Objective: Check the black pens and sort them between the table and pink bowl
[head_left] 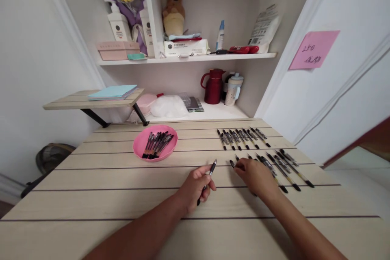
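My left hand (196,189) is closed around an uncapped pen (212,168), its metal tip pointing up and away from me. Just right of it, my right hand (256,174) has its fingertips pinched on a small dark piece that looks like a pen cap (232,163), low over the table. That hand hides part of a near row of black pens (283,170), laid slanting side by side with caps among them. Behind it lies a far row of similar pens (240,139). A pink scalloped dish (138,146) at the left holds several more pens (157,144).
The planked wooden table (122,195) fills the foreground. On its back left is a small raised shelf (76,99) on black legs, bearing blue paper (112,92). A red jug (213,87) and a pale cup (234,89) stand in the cabinet behind.
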Motion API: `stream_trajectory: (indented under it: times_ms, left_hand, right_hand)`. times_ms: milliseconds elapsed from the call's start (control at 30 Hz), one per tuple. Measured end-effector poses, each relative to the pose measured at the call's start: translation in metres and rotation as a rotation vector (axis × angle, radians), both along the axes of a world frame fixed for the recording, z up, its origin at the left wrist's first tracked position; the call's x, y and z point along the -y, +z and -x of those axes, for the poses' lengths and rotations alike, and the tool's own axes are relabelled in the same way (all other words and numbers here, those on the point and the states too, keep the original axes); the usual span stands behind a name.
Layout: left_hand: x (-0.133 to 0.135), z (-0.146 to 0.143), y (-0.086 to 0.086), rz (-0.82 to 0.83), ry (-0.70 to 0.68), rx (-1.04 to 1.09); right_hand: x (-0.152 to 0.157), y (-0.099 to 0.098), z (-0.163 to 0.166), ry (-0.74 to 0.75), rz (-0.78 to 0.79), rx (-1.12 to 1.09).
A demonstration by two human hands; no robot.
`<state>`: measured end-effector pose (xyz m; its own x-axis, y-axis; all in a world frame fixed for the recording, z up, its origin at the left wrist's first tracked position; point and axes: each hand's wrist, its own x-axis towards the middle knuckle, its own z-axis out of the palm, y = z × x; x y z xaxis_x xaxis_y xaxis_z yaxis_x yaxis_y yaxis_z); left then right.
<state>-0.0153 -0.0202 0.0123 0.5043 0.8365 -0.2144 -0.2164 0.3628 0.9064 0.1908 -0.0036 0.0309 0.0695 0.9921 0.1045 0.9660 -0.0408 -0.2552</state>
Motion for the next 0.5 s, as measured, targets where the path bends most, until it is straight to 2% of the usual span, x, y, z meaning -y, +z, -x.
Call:
stream_trajectory:
  times_ms: [267,500]
  left_hand:
    - [-0.001,-0.001,0.000,0.011,0.001,0.002]
    - [0.000,-0.001,0.001,0.015,0.001,-0.012]
  right_hand:
    - [0.004,-0.017,0.014,0.008,0.000,0.201]
    - [0.009,-0.010,0.010,-0.016,-0.044,0.235]
